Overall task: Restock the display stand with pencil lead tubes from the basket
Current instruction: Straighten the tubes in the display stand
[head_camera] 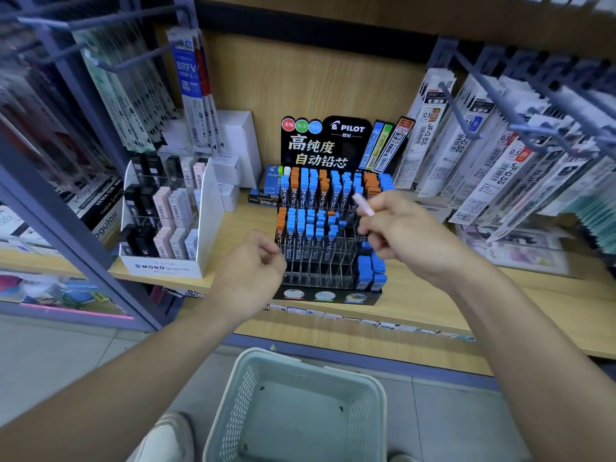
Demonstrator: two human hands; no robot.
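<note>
Head view: fingertips (373, 225) of the right hand (403, 228) pinch a pale tube (364, 205) (blurred, slanting up-left) over the display stand (316, 268). The left hand (253, 265) is curled at the stand's front left; whether it holds anything I cannot tell. Placing seems in hand; next, the tube needs righting over a free slot. The basket (233, 411) below looks emptied.
</note>
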